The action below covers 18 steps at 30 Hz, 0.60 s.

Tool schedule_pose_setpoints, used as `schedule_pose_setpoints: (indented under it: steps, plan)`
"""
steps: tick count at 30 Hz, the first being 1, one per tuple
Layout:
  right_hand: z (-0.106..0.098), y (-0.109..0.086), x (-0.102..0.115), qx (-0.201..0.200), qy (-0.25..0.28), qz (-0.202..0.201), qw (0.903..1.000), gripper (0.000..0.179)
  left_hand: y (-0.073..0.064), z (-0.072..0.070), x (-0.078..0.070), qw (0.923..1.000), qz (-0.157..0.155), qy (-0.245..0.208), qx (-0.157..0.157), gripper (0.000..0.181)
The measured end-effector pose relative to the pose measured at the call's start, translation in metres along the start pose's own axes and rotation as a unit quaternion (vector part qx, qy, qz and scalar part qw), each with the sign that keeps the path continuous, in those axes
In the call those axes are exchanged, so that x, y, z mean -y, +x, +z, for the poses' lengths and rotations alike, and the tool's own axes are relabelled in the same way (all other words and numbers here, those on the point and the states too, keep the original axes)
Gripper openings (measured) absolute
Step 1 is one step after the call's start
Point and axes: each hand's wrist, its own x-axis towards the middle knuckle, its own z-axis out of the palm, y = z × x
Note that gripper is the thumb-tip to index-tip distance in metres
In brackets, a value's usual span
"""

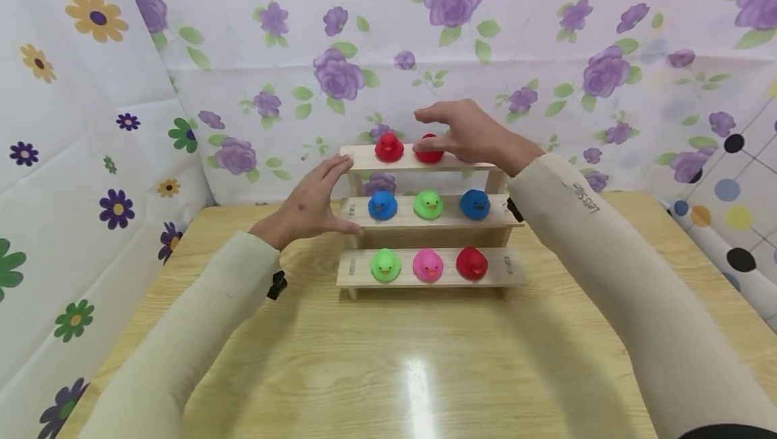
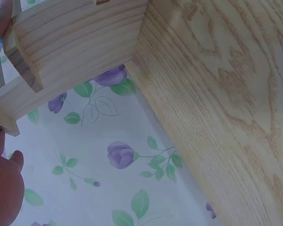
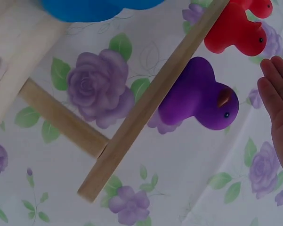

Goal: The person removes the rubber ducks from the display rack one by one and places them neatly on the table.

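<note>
While the left hand [image 1: 311, 201] touches a wooden rack [image 1: 419, 222], right hand [image 1: 472, 131] near a purple duck [image 3: 195, 93], both hands uncurled.

From the front we could reach over the tabletop [image 1: 340, 358], but the lower row of ducks [image 1: 427, 266] leaves narrow gaps, our left hand [image 1: 309, 204] bars the left end of the wooden stand [image 1: 349, 277], and our right hand [image 1: 470, 132] and sleeve [image 1: 570, 237] crowd its upper right.
</note>
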Motion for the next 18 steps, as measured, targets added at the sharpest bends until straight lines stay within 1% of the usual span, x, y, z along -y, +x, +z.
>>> schedule_pose_setpoints:
  steps: [6,10,15,18]
  plan:
    - [0.004,0.015,0.004,0.010,0.025,0.015,0.9995,0.060,0.001,0.000,0.001,0.9998,0.011,0.018,-0.004,0.124]
    - [0.011,0.025,0.010,0.024,0.041,0.031,0.9984,0.058,0.002,-0.001,0.002,0.9998,0.012,0.017,-0.007,0.123]
    - [0.021,0.032,0.016,0.043,0.035,0.051,0.9972,0.059,0.003,0.000,0.003,0.9998,0.013,0.005,-0.011,0.121]
    - [0.025,0.034,0.018,0.045,0.025,0.045,0.9977,0.059,0.002,0.001,0.003,0.9998,0.015,-0.002,-0.012,0.121]
